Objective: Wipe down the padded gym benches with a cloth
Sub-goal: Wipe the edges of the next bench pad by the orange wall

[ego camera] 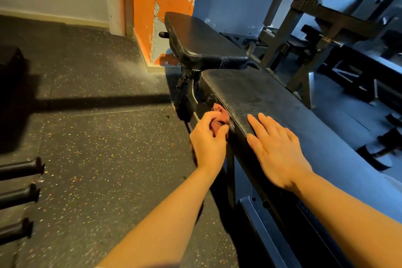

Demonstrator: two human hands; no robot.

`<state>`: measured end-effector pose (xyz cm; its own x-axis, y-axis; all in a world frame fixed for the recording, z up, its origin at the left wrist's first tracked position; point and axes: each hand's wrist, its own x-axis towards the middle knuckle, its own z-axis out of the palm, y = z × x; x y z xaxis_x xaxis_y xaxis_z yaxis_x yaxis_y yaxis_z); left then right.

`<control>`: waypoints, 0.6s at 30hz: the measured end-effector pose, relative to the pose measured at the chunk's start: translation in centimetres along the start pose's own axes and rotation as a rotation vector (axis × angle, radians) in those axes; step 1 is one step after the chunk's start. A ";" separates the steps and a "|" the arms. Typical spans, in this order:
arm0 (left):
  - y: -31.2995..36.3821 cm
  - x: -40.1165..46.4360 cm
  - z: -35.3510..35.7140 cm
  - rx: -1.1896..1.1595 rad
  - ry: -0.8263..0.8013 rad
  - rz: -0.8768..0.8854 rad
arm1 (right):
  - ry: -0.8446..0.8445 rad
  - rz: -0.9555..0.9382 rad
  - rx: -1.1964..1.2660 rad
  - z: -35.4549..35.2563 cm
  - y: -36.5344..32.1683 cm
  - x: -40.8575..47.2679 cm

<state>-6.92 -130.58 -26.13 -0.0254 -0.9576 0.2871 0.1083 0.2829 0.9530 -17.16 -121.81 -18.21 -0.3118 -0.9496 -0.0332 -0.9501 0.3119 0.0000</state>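
Observation:
A black padded bench (pixel 256 93) runs from the lower right toward the middle of the view. Its second pad (pixel 200 41) lies tilted behind it, near the orange pillar. My left hand (pixel 207 139) grips a bunched reddish cloth (pixel 220 115) and holds it against the left side edge of the near pad. Flat on top of the same pad lies my right hand (pixel 276 150), its fingers straight and spread. The bench top looks dusty and scuffed.
An orange pillar (pixel 152 6) with peeling paint stands behind the bench. Three black bar ends (pixel 19 196) stick out at the left edge. Dark metal rack frames (pixel 315 35) crowd the right side. Speckled rubber floor (pixel 97 137) lies to the left.

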 end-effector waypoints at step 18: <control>1.5 -3.4 1.5 -0.018 0.055 0.128 | 0.001 0.008 0.023 -0.3 -0.1 -0.2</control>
<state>-8.14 -126.82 -25.48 0.0445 -0.9154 0.4000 0.1246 0.4023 0.9070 -17.00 -121.62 -17.88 -0.3195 -0.9470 -0.0325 -0.9471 0.3203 -0.0224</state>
